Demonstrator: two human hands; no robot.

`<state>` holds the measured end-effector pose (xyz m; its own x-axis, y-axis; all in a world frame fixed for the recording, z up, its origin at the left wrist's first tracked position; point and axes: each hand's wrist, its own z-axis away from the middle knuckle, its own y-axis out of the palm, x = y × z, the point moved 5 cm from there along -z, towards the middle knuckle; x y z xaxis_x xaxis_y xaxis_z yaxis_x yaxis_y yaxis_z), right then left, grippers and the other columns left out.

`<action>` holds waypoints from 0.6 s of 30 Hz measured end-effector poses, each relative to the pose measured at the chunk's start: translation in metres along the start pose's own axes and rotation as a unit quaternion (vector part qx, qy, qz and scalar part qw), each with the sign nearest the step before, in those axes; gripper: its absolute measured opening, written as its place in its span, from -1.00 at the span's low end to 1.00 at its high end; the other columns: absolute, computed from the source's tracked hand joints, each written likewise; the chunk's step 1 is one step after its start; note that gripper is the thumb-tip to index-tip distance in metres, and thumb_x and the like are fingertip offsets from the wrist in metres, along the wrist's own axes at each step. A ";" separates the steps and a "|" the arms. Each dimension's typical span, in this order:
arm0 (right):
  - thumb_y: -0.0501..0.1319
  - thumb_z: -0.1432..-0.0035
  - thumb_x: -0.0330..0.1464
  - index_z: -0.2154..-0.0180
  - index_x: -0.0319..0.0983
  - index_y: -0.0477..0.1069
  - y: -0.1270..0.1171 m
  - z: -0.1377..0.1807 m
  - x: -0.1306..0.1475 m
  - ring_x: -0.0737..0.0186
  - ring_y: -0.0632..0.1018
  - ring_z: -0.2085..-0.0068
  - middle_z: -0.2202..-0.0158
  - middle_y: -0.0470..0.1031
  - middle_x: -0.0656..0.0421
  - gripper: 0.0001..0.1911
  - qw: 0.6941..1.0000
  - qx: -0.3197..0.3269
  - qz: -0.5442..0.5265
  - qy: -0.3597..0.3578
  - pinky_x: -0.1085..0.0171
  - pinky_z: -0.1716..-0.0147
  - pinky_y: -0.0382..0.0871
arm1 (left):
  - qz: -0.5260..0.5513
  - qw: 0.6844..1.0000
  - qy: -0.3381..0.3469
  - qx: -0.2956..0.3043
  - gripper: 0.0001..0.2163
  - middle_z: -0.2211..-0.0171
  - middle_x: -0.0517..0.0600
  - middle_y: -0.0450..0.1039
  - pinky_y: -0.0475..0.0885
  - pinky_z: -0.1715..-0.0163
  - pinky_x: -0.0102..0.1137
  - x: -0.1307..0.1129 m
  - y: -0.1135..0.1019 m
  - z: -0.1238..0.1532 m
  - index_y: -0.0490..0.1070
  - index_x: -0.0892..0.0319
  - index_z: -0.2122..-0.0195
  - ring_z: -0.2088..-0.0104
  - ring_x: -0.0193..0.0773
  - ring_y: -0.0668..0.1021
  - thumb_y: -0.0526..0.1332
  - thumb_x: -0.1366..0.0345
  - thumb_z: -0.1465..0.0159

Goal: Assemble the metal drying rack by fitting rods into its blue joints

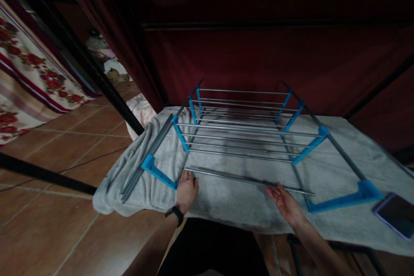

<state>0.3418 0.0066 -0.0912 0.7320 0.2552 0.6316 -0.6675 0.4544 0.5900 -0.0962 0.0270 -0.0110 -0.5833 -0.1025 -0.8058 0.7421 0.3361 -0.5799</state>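
A loose metal rod [229,176] lay across the open near end of a drying rack [252,129], its left end at the fingertips of the left hand [187,189] and its far stretch running past the right hand [286,205] to the rack's right lower bar. The fingers of both hands met the rod or came very near it, yet whether either hand gripped it I could not tell. Blue brackets [346,202] joined the rack's dark side bars, and spare tubes [155,147] lay along its left side. Everything rested on a grey blanket [233,202], rumpled on the left, with a phone [396,213] near the right bracket. A dark red curtain [258,60] hung behind; to the left were black posts [74,56], flowered fabric [45,64] and a tiled floor [80,233]. The left hand was palm down, fingers close together (a black wristband [176,214] circled that wrist), while the right was turned partly palm up, its fingers fairly straight and angled inward.
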 end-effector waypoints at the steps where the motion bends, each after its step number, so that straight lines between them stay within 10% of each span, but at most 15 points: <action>1: 0.49 -0.02 -0.26 0.30 -0.19 0.51 0.000 0.000 0.000 0.22 0.67 0.18 0.27 0.65 0.15 -0.74 1.000 0.000 0.004 0.001 0.25 0.03 0.62 | -0.077 0.997 0.024 0.003 -0.66 -0.19 0.33 0.44 0.19 -0.35 0.02 0.000 0.002 0.002 0.47 0.27 -0.01 -0.33 0.15 0.36 0.19 0.28 -0.22; 5: 0.48 -0.03 -0.23 0.29 -0.17 0.50 -0.001 0.000 -0.001 0.21 0.67 0.14 0.23 0.65 0.14 -0.74 1.000 -0.001 0.020 0.003 0.24 0.01 0.61 | -0.265 0.961 0.079 0.014 -0.59 -0.21 0.39 0.42 0.28 -0.30 0.00 0.000 0.012 0.005 0.41 0.36 -0.13 -0.30 0.12 0.41 0.07 0.27 -0.33; 10: 0.50 0.00 -0.22 0.29 -0.16 0.49 -0.006 -0.001 -0.002 0.20 0.67 0.12 0.27 0.63 0.17 -0.71 1.000 -0.007 0.023 0.004 0.25 0.01 0.61 | -0.225 0.956 0.184 0.047 -0.58 -0.28 0.26 0.39 0.39 -0.25 -0.09 0.006 0.003 0.041 0.36 0.25 -0.23 -0.29 -0.03 0.44 0.03 0.31 -0.39; 15: 0.49 -0.02 -0.21 0.30 -0.15 0.49 -0.007 -0.001 -0.002 0.22 0.67 0.14 0.25 0.64 0.16 -0.73 1.000 -0.004 0.024 0.010 0.26 0.00 0.60 | -0.280 0.906 0.303 0.099 -0.64 -0.06 0.12 0.59 0.50 -0.12 -0.15 0.058 -0.059 0.101 0.50 0.09 -0.10 -0.12 -0.07 0.58 0.05 0.41 -0.36; 18: 0.48 -0.04 -0.21 0.27 -0.17 0.51 -0.007 -0.001 -0.002 0.23 0.67 0.12 0.23 0.64 0.15 -0.73 1.000 -0.004 0.026 0.004 0.26 -0.03 0.58 | -0.329 0.903 0.271 0.055 -0.64 0.01 0.14 0.62 0.53 -0.04 -0.15 0.085 -0.112 0.089 0.54 0.11 -0.01 -0.05 -0.05 0.61 0.01 0.44 -0.35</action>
<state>0.3451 0.0034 -0.0975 0.6969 0.2849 0.6581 -0.7040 0.4466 0.5522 -0.2000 -0.1026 -0.0251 -0.9634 0.2382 -0.1229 0.1874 0.2708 -0.9442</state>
